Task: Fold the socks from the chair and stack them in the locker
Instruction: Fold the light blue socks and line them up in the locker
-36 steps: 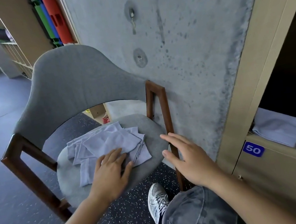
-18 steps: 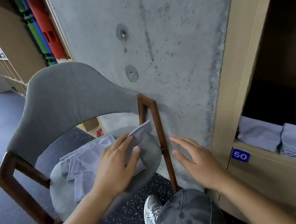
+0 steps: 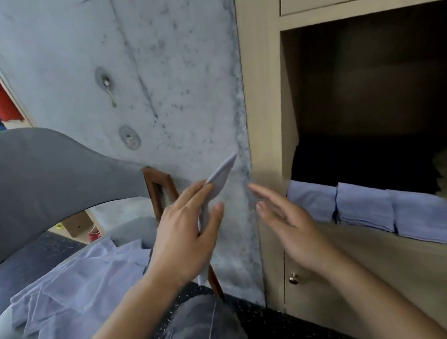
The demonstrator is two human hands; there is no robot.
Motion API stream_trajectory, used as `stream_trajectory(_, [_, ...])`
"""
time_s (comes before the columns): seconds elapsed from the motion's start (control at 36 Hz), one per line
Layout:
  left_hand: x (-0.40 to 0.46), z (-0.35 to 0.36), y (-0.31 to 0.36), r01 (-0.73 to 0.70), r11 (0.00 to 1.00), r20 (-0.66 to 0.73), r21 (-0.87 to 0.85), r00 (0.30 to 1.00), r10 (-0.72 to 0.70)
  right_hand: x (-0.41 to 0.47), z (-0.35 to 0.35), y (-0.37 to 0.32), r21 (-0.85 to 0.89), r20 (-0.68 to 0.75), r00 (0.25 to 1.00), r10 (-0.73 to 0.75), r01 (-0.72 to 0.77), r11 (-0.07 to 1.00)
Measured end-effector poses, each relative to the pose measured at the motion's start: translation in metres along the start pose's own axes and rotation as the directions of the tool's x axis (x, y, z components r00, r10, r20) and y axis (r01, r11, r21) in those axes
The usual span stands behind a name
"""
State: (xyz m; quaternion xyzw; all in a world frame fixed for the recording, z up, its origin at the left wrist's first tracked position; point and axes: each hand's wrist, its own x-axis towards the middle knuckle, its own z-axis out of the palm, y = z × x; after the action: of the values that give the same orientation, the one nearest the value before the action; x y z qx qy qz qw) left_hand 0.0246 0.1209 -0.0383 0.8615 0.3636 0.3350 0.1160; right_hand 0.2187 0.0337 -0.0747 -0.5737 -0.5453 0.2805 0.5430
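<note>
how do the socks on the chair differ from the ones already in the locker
The socks on the chair lie loose and overlapping in a rumpled heap; the socks in the locker are folded into neat squarish stacks. The chair heap has no order, while the locker stacks sit side by side in a row along the front edge. Both are the same pale blue-grey cloth, as is the single sock the left hand holds between them.

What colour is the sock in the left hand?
Pale lavender-blue sock, plain, seen in the head view.
</note>
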Motion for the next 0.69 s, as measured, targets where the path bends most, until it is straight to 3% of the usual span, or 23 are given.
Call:
stream_trajectory(0.11, [0.006, 0.029, 0.025, -0.067, 0.996, 0.044, -0.050, 0.997, 0.070, -0.009, -0.023, -0.008, 0.076, -0.028, 1.000, 0.015, -0.012, 0.997])
stream_trajectory(0.36, [0.012, 0.093, 0.078, -0.234, 0.965, 0.139, -0.122, 0.958, 0.250, -0.033, -0.070, -0.002, 0.049, -0.153, 0.985, 0.073, -0.066, 0.997])
stream_trajectory(0.69, [0.011, 0.140, 0.117, -0.422, 0.866, 0.188, -0.268, 0.859, 0.477, -0.061, -0.110, 0.002, 0.115, -0.343, 0.924, 0.169, -0.137, 0.984])
